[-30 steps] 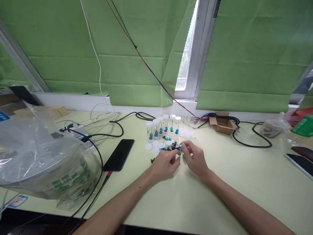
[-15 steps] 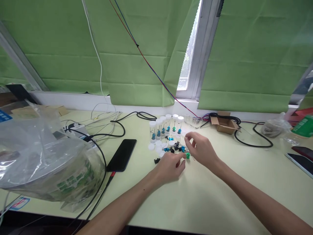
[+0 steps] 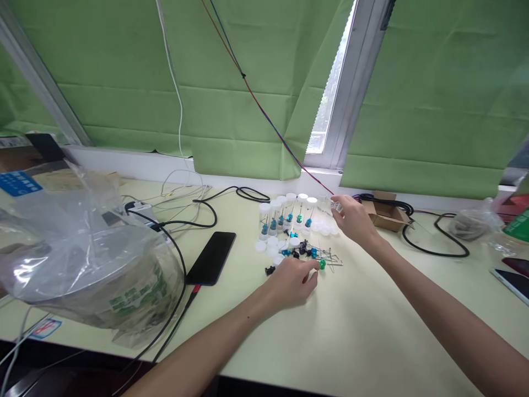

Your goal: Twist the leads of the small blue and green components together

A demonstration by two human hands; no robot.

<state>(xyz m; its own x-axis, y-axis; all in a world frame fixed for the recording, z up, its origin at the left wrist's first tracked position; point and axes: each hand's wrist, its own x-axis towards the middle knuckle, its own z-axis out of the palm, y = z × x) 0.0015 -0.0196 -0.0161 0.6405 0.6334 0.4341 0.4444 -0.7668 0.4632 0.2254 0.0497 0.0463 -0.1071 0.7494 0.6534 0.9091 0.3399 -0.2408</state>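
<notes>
My right hand (image 3: 354, 219) reaches to the back, its fingers closed around the end of a clear plastic vial (image 3: 336, 205); the vial is partly hidden. My left hand (image 3: 294, 278) rests on the table, index finger and thumb apart. Its index fingertip is beside a green plastic piece (image 3: 322, 264); contact is unclear. A pile of blue and black pieces with thin metal wires (image 3: 330, 258) lies just beyond that hand. Several capped clear vials (image 3: 273, 216) stand upright behind the pile, holding blue pieces or a green one. Loose white caps (image 3: 260, 246) lie at the pile's left.
A black phone (image 3: 211, 258) with a cable lies left of my hands. Beyond it is a large clear plastic bag (image 3: 103, 275). An opened cardboard box (image 3: 386, 214) and black cables (image 3: 433, 251) are at the back right. Another phone (image 3: 512, 284) sits at the right edge.
My right hand has moved from above the pile back and to the right, to the clear vials. My left hand stays by the green piece. The view has shifted slightly.
</notes>
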